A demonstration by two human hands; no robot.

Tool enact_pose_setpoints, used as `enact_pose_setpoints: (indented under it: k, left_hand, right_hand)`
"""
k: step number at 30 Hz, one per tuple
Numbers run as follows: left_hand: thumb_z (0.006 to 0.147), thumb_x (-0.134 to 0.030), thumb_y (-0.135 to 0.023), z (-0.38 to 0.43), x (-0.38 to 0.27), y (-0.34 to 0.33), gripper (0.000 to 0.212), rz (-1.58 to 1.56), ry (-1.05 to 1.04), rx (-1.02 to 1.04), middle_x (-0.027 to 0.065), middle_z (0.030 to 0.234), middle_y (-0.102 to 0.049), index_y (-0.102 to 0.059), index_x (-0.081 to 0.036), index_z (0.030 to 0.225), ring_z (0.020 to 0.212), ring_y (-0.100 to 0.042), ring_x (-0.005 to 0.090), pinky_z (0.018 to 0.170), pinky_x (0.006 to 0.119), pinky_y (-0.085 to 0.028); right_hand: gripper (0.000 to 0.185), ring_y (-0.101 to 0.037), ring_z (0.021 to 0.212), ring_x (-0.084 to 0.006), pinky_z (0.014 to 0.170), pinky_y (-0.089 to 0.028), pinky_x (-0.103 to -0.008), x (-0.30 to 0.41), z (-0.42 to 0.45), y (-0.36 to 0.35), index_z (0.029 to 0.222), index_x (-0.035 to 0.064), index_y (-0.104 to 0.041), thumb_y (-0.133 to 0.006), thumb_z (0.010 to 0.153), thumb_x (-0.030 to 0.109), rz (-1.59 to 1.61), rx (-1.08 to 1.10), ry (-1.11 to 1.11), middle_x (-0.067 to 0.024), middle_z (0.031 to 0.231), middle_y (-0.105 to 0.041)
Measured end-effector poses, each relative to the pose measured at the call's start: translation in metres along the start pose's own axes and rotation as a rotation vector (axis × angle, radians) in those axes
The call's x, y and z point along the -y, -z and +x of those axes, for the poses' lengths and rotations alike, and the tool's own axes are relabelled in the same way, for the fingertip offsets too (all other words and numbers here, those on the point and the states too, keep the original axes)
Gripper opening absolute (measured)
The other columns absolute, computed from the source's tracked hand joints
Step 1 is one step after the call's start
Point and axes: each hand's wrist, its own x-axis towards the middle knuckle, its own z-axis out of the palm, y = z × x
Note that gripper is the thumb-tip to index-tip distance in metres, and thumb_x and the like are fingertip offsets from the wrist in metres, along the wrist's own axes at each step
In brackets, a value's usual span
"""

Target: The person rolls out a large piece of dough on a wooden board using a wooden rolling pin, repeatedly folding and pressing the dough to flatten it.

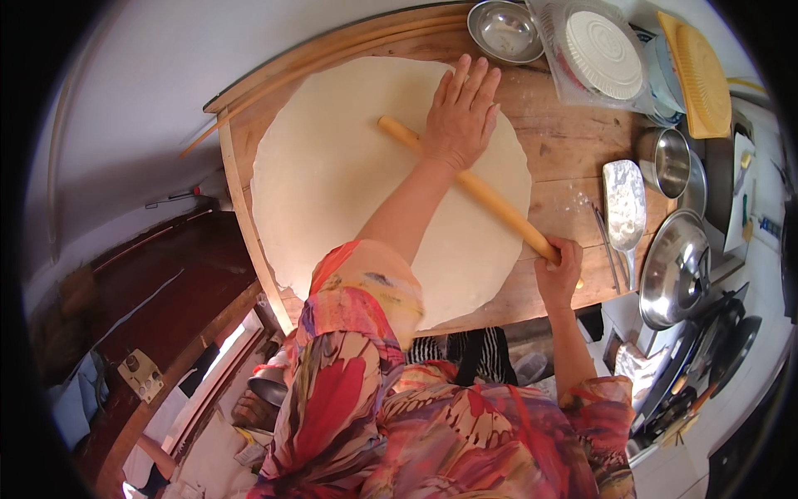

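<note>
A large, thin round sheet of dough (336, 174) lies spread on the wooden table. Across it runs a long wooden rolling pin (502, 203), slanting from upper left to lower right. My right hand (561, 268) grips the pin's near right end, just past the dough's edge. My left hand (464, 118) is stretched far forward, palm down and fingers slightly apart, over the far right part of the dough. Its wrist crosses above the pin and hides a piece of it. Whether the palm presses on the dough or the pin, I cannot tell.
A metal scoop (623, 199) and thin dark sticks (608, 249) lie right of the dough on the wooden table (561, 137). Around them are a steel bowl (505, 31), a steel pot (667, 162) and a domed lid (673, 274). A long thin stick (299, 68) runs along the back edge.
</note>
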Motion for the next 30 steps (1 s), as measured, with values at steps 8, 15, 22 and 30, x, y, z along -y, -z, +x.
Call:
enact_pose_setpoints:
  k: [8, 15, 22, 30]
  left_hand:
    - [0.096, -0.019, -0.048, -0.134, -0.053, 0.063, 0.047, -0.028, 0.219, 0.215, 0.0125, 0.153, -0.037, -0.047, -0.007, 0.142, 0.144, -0.025, 0.0377, 0.116, 0.053, -0.017]
    - [0.096, -0.02, -0.048, -0.106, -0.069, 0.042, 0.05, -0.075, 0.172, 0.279, 0.0139, 0.155, -0.034, -0.044, -0.007, 0.144, 0.145, -0.024, 0.0366, 0.116, 0.051, -0.018]
    - [0.095, -0.018, -0.05, -0.097, -0.07, 0.034, 0.053, -0.09, 0.211, 0.288, 0.0154, 0.156, -0.03, -0.04, -0.005, 0.146, 0.145, -0.022, 0.0375, 0.117, 0.052, -0.018]
    - [0.092, -0.015, -0.053, -0.168, -0.03, 0.079, 0.057, 0.127, 0.407, 0.235, 0.0177, 0.154, -0.031, -0.038, -0.002, 0.145, 0.145, -0.022, 0.0387, 0.118, 0.051, -0.017]
  right_hand:
    - [0.033, -0.056, 0.091, -0.0308, 0.076, -0.047, -0.0397, -0.004, -0.054, 0.02, 0.097, 0.0046, -0.06, -0.062, 0.065, -0.004, 0.179, 0.072, -0.145, -0.01, 0.093, -0.059]
    - [0.036, -0.056, 0.093, -0.032, 0.081, -0.048, -0.0392, -0.022, -0.074, 0.025, 0.1, 0.0034, -0.06, -0.063, 0.065, -0.004, 0.214, 0.034, -0.293, -0.0124, 0.096, -0.057]
    - [0.039, -0.055, 0.093, -0.0301, 0.084, -0.048, -0.0385, -0.029, -0.041, 0.025, 0.107, 0.0013, -0.057, -0.062, 0.068, -0.004, 0.326, -0.066, -0.552, -0.0127, 0.097, -0.055]
    - [0.035, -0.053, 0.099, -0.0358, 0.088, -0.044, -0.0421, 0.02, 0.021, 0.003, 0.111, 0.0021, -0.057, -0.066, 0.078, 0.001, 0.176, -0.082, 0.041, -0.0172, 0.106, -0.057]
